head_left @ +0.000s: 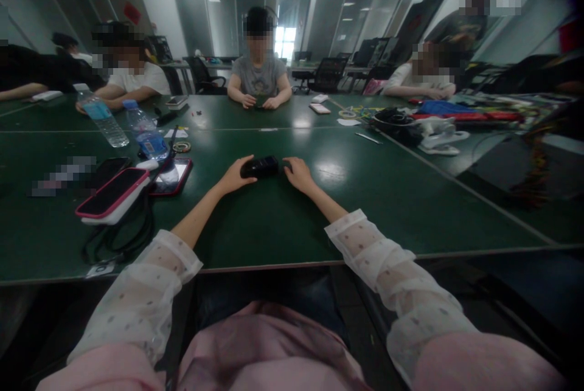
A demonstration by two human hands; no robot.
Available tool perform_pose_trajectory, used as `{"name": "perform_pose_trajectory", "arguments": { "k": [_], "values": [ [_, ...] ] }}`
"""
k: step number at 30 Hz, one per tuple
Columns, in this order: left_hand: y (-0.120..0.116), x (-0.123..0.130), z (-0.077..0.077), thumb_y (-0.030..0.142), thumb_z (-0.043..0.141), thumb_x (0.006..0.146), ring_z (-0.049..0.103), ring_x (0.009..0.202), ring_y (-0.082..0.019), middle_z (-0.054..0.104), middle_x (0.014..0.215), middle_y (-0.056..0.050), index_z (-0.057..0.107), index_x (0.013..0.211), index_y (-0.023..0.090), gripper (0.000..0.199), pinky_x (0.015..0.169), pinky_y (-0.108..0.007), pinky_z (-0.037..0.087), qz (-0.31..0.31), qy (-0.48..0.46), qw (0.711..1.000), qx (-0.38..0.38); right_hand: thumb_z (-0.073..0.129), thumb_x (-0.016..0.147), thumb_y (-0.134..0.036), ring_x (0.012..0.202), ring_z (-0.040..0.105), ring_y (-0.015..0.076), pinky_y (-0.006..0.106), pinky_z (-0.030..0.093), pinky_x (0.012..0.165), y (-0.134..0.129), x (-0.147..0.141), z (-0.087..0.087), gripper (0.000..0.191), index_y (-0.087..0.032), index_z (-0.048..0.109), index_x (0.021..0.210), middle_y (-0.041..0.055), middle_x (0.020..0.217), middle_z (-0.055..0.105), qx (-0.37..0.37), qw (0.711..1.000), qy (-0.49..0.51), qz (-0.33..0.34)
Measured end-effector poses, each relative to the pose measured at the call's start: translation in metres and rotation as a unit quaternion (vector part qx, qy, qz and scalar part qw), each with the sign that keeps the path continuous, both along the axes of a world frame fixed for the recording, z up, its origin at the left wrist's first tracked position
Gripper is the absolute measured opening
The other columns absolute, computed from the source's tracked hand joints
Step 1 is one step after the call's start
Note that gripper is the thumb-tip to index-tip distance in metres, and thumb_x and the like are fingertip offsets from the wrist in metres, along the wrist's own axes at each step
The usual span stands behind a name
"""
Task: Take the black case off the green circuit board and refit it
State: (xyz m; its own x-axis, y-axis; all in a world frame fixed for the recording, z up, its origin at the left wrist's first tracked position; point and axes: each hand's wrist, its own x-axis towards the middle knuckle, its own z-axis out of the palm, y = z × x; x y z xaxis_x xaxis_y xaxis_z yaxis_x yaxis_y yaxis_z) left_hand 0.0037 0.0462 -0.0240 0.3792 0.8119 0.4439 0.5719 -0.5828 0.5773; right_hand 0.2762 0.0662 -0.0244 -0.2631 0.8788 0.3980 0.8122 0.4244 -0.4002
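A small, dark, glossy box-shaped object [263, 166] lies on the green table in front of me; its exact kind is too dim to make out. My left hand [236, 176] grips its left end, thumb on the near side and fingers on the far side. Just off its right end is my right hand [298, 173], resting at the tabletop with bent fingers apart and nothing visible in them. A narrow gap separates those fingertips from the object.
To the left are a pink-edged phone [114, 193], a second phone [172, 177], black cords [123, 236] and two water bottles, one blue-labelled [145, 131]. A pen [368, 138] and a cable pile [396, 123] lie right. Several people sit around the table [274, 233].
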Motion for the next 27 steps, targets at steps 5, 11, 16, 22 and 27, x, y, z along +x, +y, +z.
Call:
{"name": "perform_pose_trajectory", "arguments": {
  "k": [5,11,16,22,27],
  "values": [
    [0.004,-0.001,-0.003,0.035,0.077,0.071,0.054,0.125,-0.030,0.053,0.138,-0.017,0.044,0.140,0.019,0.078,0.104,-0.051,0.043,-0.012,-0.047,0.998,-0.039,0.040,0.093,-0.022,0.115,0.058,0.0230,0.042,0.045,0.101,-0.004,-0.008,0.007,0.036,-0.017,0.055,0.125,0.0117,0.122,0.064,0.015,0.989,0.145,0.034],
    [0.008,-0.003,-0.007,0.034,0.080,0.068,0.059,0.119,-0.029,0.058,0.133,-0.016,0.048,0.136,0.018,0.076,0.102,-0.051,0.045,-0.023,-0.075,0.995,-0.063,0.051,0.093,-0.045,0.122,0.056,0.0219,0.040,0.048,0.100,-0.009,-0.017,0.006,0.049,-0.020,0.048,0.134,0.0126,0.133,0.058,-0.079,0.948,0.268,0.153],
    [0.007,-0.004,-0.007,0.032,0.081,0.067,0.058,0.121,-0.029,0.058,0.134,-0.015,0.051,0.134,0.020,0.074,0.103,-0.053,0.043,-0.026,-0.084,0.994,-0.059,0.072,0.078,-0.041,0.126,0.054,0.0246,0.046,0.047,0.103,-0.010,-0.015,0.002,0.069,-0.024,0.043,0.139,0.0116,0.136,0.054,-0.087,0.944,0.244,0.203],
    [0.004,-0.004,-0.004,0.032,0.081,0.067,0.058,0.120,-0.029,0.058,0.133,-0.016,0.051,0.134,0.019,0.075,0.102,-0.053,0.044,-0.027,-0.082,0.994,-0.066,0.072,0.076,-0.030,0.126,0.053,0.0252,0.047,0.047,0.103,-0.011,-0.015,0.003,0.070,-0.022,0.041,0.139,0.0127,0.134,0.054,-0.086,0.946,0.234,0.207],
    [0.003,-0.004,-0.003,0.035,0.079,0.070,0.059,0.118,-0.028,0.060,0.131,-0.016,0.052,0.133,0.019,0.071,0.101,-0.051,0.045,-0.031,-0.085,0.993,-0.075,0.071,0.076,-0.028,0.125,0.054,0.0261,0.050,0.046,0.103,-0.010,-0.015,0.002,0.066,-0.023,0.043,0.136,0.0119,0.132,0.056,-0.092,0.952,0.220,0.189]
  ]
}}
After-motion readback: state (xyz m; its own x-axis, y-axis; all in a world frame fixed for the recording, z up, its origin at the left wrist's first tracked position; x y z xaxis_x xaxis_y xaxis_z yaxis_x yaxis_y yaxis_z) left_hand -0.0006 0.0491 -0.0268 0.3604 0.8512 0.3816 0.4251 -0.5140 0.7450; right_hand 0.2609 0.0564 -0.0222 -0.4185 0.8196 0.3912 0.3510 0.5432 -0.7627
